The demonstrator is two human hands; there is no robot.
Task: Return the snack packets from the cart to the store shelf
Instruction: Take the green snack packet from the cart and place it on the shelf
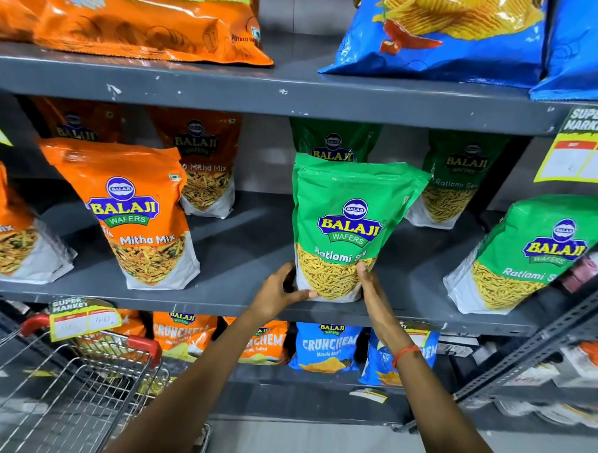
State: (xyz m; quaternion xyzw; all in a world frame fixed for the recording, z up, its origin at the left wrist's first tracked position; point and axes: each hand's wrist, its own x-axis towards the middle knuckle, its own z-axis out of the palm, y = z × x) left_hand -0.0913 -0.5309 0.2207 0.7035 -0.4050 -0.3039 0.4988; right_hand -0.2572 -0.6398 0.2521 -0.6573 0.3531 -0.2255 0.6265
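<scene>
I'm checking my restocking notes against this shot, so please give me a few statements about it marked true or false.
1. Both hands hold the green Ratlami Sev packet at its base. True: left hand, right hand.
2. That packet lies flat on the middle shelf. False: it stands upright.
3. The orange Mitha Mix packet stands to its left. True.
4. The shopping cart has a blue handle. False: its handle is red.

Grey shelf [249, 231] with upright orange packets [133, 215] and green packets [345, 228].
</scene>
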